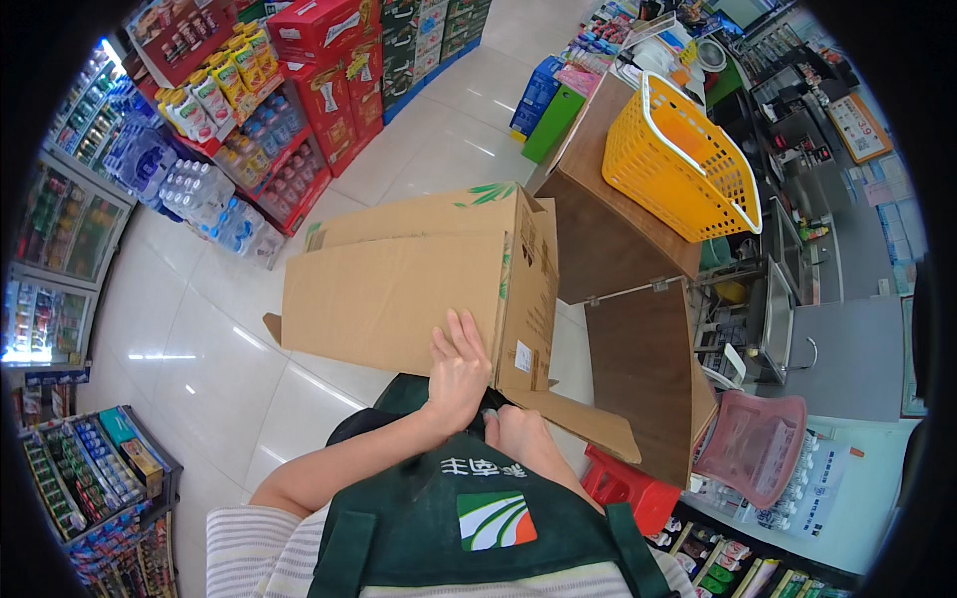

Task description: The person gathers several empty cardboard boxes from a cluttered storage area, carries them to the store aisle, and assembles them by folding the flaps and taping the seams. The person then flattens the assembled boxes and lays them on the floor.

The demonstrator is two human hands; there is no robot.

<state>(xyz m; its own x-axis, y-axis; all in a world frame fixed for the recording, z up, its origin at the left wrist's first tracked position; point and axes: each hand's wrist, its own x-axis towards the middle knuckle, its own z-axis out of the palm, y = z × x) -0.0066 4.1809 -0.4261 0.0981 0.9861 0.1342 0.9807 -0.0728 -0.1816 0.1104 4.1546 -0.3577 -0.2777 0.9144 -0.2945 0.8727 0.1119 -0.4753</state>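
A large brown cardboard box [394, 284] with green leaf prints is held up in front of me, partly flattened, with loose flaps sticking out at its ends. My left hand [461, 371] lies on its broad side near the lower right corner, fingers stretched out. Just below that corner, close against my dark green apron [419, 513], is my right hand [525, 436], its fingers curled closed. Whatever it may grip is hidden among dark cloth and the box edge. One long flap [583, 421] slants out beyond the right hand.
A wooden counter [623, 214] with an open hinged panel [638, 359] stands at the right. It bears a yellow basket [678, 149]. Bottled water packs [204, 194] and red cartons [334, 100] stand far left. A red plastic stool [628, 488] is low at the right.
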